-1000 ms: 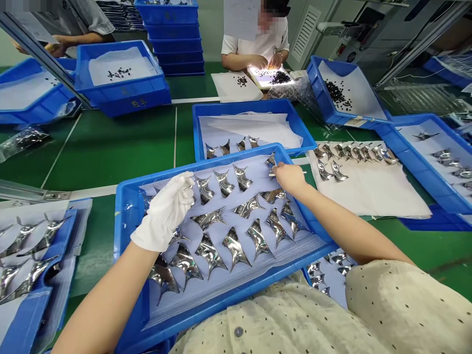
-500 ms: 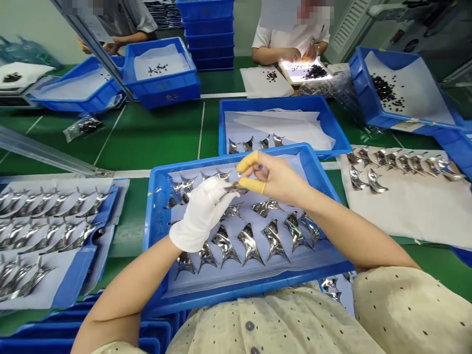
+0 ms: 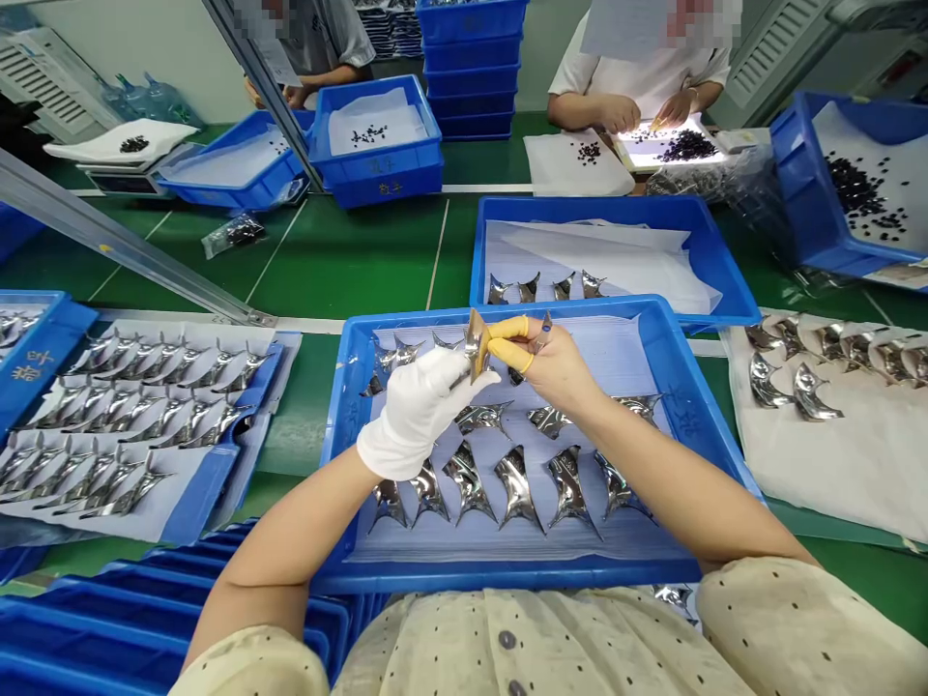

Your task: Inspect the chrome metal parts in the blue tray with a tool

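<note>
Fingers of the white-gloved left hand (image 3: pixel 415 404) and yellow-tipped right hand (image 3: pixel 562 372) pinched a shiny, curved metal piece (image 3: pixel 475 345), any turn seemingly needing steady support.

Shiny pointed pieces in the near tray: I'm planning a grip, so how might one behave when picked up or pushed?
A shiny piece looks metallic, so it is probably stiff and won't sag. Its mirror-like surface could feel slippery. Its curved body and narrow points suggest it may rock rather than roll on the liner.
</note>
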The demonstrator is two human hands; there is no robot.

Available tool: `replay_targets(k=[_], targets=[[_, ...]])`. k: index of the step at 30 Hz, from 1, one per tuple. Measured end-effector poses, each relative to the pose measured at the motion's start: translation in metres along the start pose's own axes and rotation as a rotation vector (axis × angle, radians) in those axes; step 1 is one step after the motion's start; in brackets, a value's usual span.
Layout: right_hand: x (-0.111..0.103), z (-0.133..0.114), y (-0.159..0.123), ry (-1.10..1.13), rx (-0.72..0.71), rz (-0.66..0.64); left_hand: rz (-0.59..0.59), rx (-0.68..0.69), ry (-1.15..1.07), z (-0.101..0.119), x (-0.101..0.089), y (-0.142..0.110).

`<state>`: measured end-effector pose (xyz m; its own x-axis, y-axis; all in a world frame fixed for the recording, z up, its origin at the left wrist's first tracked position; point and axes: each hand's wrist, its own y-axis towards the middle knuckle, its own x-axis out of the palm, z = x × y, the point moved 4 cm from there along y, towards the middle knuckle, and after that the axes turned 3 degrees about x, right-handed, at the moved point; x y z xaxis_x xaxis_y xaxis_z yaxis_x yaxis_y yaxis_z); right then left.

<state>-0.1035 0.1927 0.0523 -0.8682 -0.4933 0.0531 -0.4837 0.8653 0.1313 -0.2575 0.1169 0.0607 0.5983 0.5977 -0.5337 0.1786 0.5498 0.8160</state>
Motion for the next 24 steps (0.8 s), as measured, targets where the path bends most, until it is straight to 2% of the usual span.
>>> replay_targets(k=[3, 6, 8, 10, 13, 15, 17, 20, 22, 24], targets=[[-0.004, 0.004, 0.000, -0.003, -0.017, 0.012, -0.007, -0.005, -0.013, -0.001, 0.002, -0.001], [-0.010, 0.005, -0.004, -0.067, -0.062, 0.103, -0.056, -0.115, -0.141, -0.004, 0.002, 0.001], [-0.011, 0.000, -0.009, -0.140, -0.153, 0.156, -0.062, -0.241, -0.311, -0.008, 0.000, 0.003], [-0.008, -0.006, -0.015, -0.214, -0.267, 0.152, -0.093, -0.394, -0.507, -0.011, 0.001, 0.002], [-0.002, -0.011, -0.022, -0.289, -0.384, 0.059, -0.198, -0.644, -0.779, -0.014, 0.008, -0.001], [-0.002, -0.008, -0.024, -0.282, -0.360, -0.016, -0.228, -0.747, -0.886, -0.014, 0.010, -0.003], [-0.007, -0.002, -0.024, -0.232, -0.264, -0.040, -0.228, -0.766, -0.915, -0.014, 0.009, -0.002], [-0.018, -0.003, -0.025, -0.218, -0.150, 0.002, -0.271, -0.700, -0.953, -0.014, 0.008, 0.003], [-0.019, -0.012, -0.026, -0.335, -0.190, 0.001, -0.331, -0.617, -1.007, -0.013, 0.009, 0.006], [-0.015, -0.025, -0.029, -0.478, -0.296, -0.004, -0.390, -0.537, -1.050, -0.012, 0.010, 0.008]])
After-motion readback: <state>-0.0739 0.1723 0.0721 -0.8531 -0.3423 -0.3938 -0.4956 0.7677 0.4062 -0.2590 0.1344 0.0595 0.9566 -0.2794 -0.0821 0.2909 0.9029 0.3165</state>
